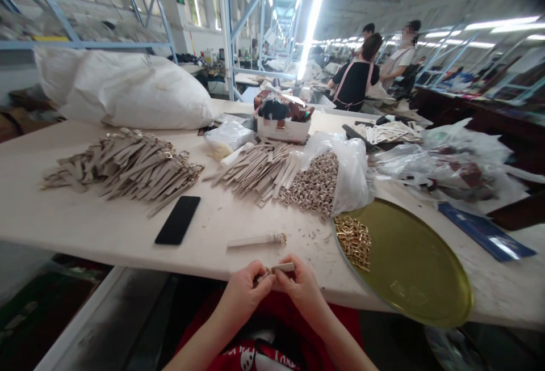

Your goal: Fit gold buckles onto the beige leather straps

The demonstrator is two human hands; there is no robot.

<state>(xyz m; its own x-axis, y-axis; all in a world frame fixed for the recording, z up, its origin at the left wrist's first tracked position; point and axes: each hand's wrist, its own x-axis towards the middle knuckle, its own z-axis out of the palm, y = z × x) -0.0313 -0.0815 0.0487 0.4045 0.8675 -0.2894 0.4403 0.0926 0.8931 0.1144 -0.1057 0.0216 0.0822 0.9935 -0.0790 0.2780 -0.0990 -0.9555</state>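
Note:
Close to the table's front edge, my left hand (251,285) and my right hand (300,283) are closed together on a short beige strap (283,267). A small glint of gold, perhaps a buckle, shows between the fingertips; the fingers hide most of it. Just beyond my hands lies a finished-looking beige strap with a gold buckle (255,240). To the right, gold buckles (355,243) are heaped on a round gold-green tray (417,263). Small beige loops (315,184) spill from a clear plastic bag (355,172). Plain strap pieces (259,169) fan out beside them.
At left is a large pile of buckled straps (131,164), with a black phone (177,220) before it. Behind stand a white sack (123,87) and a filled white box (283,130). A blue packet (485,232) lies right. Several people (355,79) are in the background.

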